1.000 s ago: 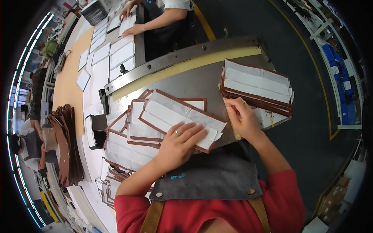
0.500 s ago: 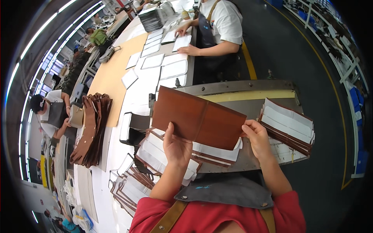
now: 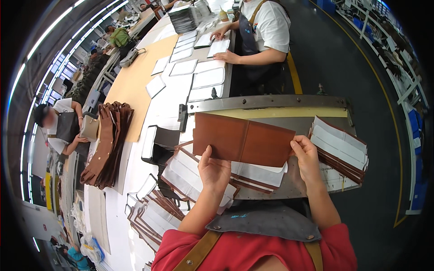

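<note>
A worker's left grip [image 3: 214, 171] holds the lower edge of a brown leather panel [image 3: 242, 139], thumb on the front face and fingers hidden behind it, while the right grip [image 3: 306, 153] pinches the panel's right end. The panel, with a seam down its middle, is raised over a metal plate [image 3: 294, 183], partly covering white-backed pieces [image 3: 260, 174] with brown edges. Just right of the right grip sits a stack of similar pieces [image 3: 340, 147]; a metal bar [image 3: 266, 101] and yellow strip [image 3: 289, 112] run along the plate's far side. To the left, a bundle of brown leather strips [image 3: 108, 144] lies on the white worktop [image 3: 120, 217]. Farther up, a co-worker in a white shirt [image 3: 275, 34] has both hands at a white panel [image 3: 219, 47]. Blue bins [image 3: 416, 126] line shelving at far right.
</note>
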A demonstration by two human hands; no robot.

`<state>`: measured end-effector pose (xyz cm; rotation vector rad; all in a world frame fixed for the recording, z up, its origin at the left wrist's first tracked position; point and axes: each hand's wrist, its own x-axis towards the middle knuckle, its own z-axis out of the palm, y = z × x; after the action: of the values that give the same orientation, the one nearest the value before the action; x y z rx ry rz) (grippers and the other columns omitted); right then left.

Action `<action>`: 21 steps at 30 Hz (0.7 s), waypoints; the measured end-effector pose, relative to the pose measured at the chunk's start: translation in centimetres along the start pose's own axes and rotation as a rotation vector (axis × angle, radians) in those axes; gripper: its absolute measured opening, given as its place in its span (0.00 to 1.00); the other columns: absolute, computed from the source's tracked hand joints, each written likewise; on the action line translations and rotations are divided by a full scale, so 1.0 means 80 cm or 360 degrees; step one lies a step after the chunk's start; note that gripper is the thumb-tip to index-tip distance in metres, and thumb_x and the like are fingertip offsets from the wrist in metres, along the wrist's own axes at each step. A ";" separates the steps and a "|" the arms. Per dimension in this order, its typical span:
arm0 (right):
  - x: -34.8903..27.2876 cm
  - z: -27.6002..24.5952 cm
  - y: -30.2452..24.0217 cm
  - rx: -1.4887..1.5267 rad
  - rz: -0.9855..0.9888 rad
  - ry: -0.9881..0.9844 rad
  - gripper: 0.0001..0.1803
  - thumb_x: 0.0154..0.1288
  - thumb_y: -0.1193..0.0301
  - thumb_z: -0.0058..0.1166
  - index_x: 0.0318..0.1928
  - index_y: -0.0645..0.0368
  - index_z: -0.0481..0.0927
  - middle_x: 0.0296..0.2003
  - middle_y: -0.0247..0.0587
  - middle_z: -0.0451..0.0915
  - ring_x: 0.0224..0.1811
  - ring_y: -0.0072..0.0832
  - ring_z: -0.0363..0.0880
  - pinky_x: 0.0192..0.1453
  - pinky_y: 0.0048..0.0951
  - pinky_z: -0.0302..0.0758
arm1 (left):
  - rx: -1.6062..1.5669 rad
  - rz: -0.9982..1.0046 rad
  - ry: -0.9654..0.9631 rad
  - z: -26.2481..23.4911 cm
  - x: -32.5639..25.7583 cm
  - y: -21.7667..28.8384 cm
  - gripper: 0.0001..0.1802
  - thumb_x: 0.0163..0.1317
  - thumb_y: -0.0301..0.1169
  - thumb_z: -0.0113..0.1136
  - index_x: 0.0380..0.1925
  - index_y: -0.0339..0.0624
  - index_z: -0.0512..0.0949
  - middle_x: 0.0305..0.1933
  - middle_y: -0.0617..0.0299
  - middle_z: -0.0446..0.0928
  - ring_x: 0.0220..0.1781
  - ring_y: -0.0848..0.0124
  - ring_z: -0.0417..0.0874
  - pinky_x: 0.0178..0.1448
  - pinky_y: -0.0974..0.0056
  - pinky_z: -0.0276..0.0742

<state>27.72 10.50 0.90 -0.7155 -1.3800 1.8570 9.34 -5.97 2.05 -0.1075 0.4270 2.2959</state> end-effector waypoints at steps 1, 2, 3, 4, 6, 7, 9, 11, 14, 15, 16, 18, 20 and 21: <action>-0.001 0.000 -0.001 -0.0001 0.0009 0.0011 0.06 0.68 0.76 0.48 0.42 0.64 0.76 0.34 0.32 0.78 0.35 0.15 0.74 0.40 0.19 0.73 | -0.0004 -0.0018 -0.0006 -0.001 0.000 0.000 0.14 0.62 0.29 0.54 0.48 0.40 0.74 0.55 0.59 0.76 0.60 0.63 0.74 0.67 0.56 0.67; -0.001 0.001 -0.001 0.0025 0.0023 0.0007 0.06 0.68 0.76 0.49 0.42 0.64 0.76 0.34 0.32 0.78 0.35 0.15 0.74 0.40 0.19 0.72 | 0.0013 -0.0005 -0.0011 -0.002 0.000 -0.001 0.14 0.63 0.29 0.54 0.48 0.40 0.74 0.55 0.59 0.76 0.60 0.63 0.74 0.67 0.56 0.67; 0.001 0.002 0.000 0.0051 0.0036 0.0006 0.06 0.68 0.75 0.49 0.42 0.64 0.76 0.34 0.31 0.78 0.35 0.15 0.74 0.40 0.19 0.72 | 0.0031 0.0007 -0.0016 -0.002 -0.001 0.000 0.14 0.63 0.29 0.54 0.48 0.40 0.75 0.54 0.59 0.76 0.60 0.63 0.74 0.67 0.56 0.67; 0.001 0.002 0.000 0.0078 0.0048 0.0009 0.06 0.68 0.75 0.49 0.41 0.64 0.76 0.34 0.31 0.78 0.35 0.15 0.74 0.40 0.18 0.72 | 0.0052 0.0013 -0.0023 -0.003 -0.001 0.000 0.14 0.63 0.29 0.54 0.48 0.40 0.75 0.54 0.59 0.76 0.60 0.63 0.74 0.67 0.57 0.67; 0.001 0.001 0.003 0.0085 0.0050 -0.0004 0.06 0.68 0.75 0.49 0.41 0.64 0.76 0.34 0.31 0.77 0.35 0.14 0.73 0.40 0.18 0.71 | 0.0019 -0.0015 -0.0040 -0.007 -0.002 0.001 0.14 0.63 0.30 0.53 0.48 0.40 0.75 0.54 0.59 0.76 0.59 0.63 0.74 0.66 0.56 0.67; 0.001 0.001 0.004 0.0092 0.0051 -0.0011 0.06 0.68 0.75 0.49 0.41 0.64 0.76 0.34 0.31 0.77 0.35 0.14 0.73 0.40 0.18 0.71 | 0.0005 -0.0028 -0.0047 -0.007 -0.002 0.002 0.14 0.64 0.30 0.53 0.48 0.40 0.75 0.54 0.58 0.76 0.59 0.63 0.74 0.66 0.56 0.67; 0.002 0.000 0.007 0.0088 0.0035 0.0002 0.06 0.68 0.75 0.49 0.41 0.64 0.76 0.33 0.31 0.77 0.34 0.14 0.73 0.40 0.18 0.71 | 0.0014 -0.0030 -0.0060 -0.004 -0.004 0.002 0.13 0.64 0.30 0.52 0.47 0.40 0.76 0.53 0.59 0.77 0.59 0.63 0.74 0.64 0.56 0.69; 0.001 0.002 0.005 0.0100 0.0027 0.0010 0.06 0.67 0.75 0.50 0.41 0.64 0.76 0.33 0.31 0.77 0.34 0.14 0.73 0.39 0.18 0.71 | 0.0002 -0.0030 -0.0057 -0.004 -0.004 0.002 0.12 0.64 0.30 0.52 0.46 0.40 0.76 0.53 0.59 0.78 0.59 0.63 0.75 0.63 0.55 0.70; -0.003 0.007 -0.007 0.0134 0.0102 -0.0036 0.05 0.68 0.75 0.49 0.40 0.62 0.76 0.32 0.28 0.76 0.34 0.12 0.73 0.40 0.16 0.71 | -0.0029 -0.0023 -0.0030 -0.005 -0.006 0.004 0.12 0.64 0.30 0.52 0.47 0.40 0.76 0.53 0.59 0.78 0.59 0.63 0.75 0.63 0.55 0.70; -0.004 0.010 -0.009 0.0087 0.0097 -0.0020 0.05 0.68 0.74 0.49 0.40 0.62 0.76 0.32 0.28 0.76 0.34 0.12 0.73 0.39 0.16 0.71 | -0.0032 -0.0023 -0.0021 -0.005 -0.007 0.004 0.13 0.64 0.29 0.52 0.47 0.40 0.76 0.53 0.59 0.77 0.59 0.63 0.75 0.63 0.55 0.70; -0.005 0.012 -0.010 0.0086 0.0086 -0.0020 0.05 0.68 0.74 0.49 0.40 0.62 0.76 0.32 0.28 0.76 0.33 0.12 0.72 0.38 0.16 0.71 | -0.0035 -0.0022 -0.0014 -0.004 -0.009 0.005 0.13 0.65 0.29 0.51 0.47 0.40 0.76 0.54 0.59 0.77 0.59 0.63 0.75 0.63 0.55 0.70; -0.006 0.014 -0.010 0.0085 0.0063 -0.0024 0.05 0.68 0.74 0.49 0.40 0.62 0.76 0.32 0.28 0.76 0.33 0.12 0.72 0.38 0.16 0.71 | -0.0048 -0.0012 -0.0107 -0.004 -0.013 0.009 0.14 0.65 0.30 0.51 0.49 0.40 0.75 0.54 0.60 0.77 0.59 0.64 0.74 0.65 0.54 0.68; -0.006 0.007 -0.008 0.0090 0.0048 -0.0086 0.06 0.69 0.74 0.48 0.41 0.62 0.76 0.33 0.32 0.78 0.34 0.16 0.75 0.40 0.19 0.74 | 0.0033 0.0060 -0.0332 0.002 -0.020 0.015 0.16 0.66 0.33 0.50 0.51 0.40 0.73 0.56 0.59 0.75 0.60 0.63 0.73 0.67 0.53 0.66; -0.007 0.006 -0.010 0.0092 0.0015 -0.0116 0.06 0.69 0.74 0.48 0.41 0.63 0.76 0.33 0.34 0.78 0.35 0.17 0.76 0.40 0.20 0.75 | 0.0121 0.0132 -0.0513 0.010 -0.028 0.023 0.18 0.67 0.35 0.49 0.53 0.40 0.72 0.57 0.58 0.74 0.60 0.61 0.73 0.67 0.51 0.64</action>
<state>27.84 9.92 1.83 -0.6318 -1.3646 1.9394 9.60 -8.46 3.77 0.3194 0.3551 2.3205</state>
